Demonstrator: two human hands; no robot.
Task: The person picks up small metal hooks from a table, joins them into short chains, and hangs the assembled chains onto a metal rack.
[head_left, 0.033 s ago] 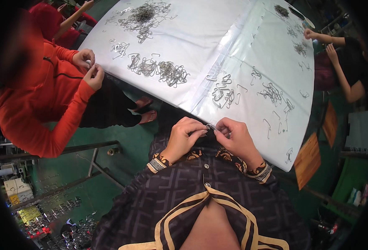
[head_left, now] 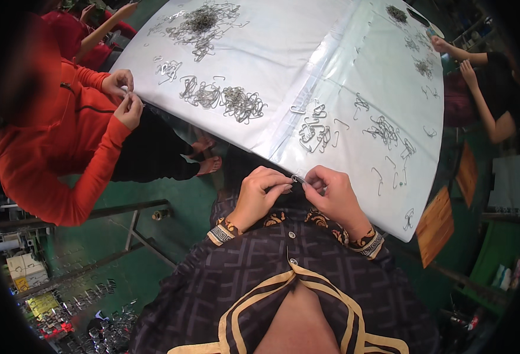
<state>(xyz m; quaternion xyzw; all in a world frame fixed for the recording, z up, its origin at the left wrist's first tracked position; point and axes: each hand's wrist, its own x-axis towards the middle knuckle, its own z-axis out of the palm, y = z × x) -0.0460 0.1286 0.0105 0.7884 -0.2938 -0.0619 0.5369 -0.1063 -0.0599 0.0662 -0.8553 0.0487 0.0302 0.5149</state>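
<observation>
The left hand (head_left: 259, 196) and right hand (head_left: 334, 193) pinch a small metal hook (head_left: 296, 179) between them at the near edge of a white table (head_left: 272, 65). Loose hooks (head_left: 242, 105) lie in piles across it, while a co-worker (head_left: 53, 144) in orange stands at left, hands close together.

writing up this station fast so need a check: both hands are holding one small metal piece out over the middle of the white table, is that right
Not quite: the place is wrong. In the head view, the left hand and right hand hold the small metal piece at the near edge of the white table, not over its middle.
</observation>
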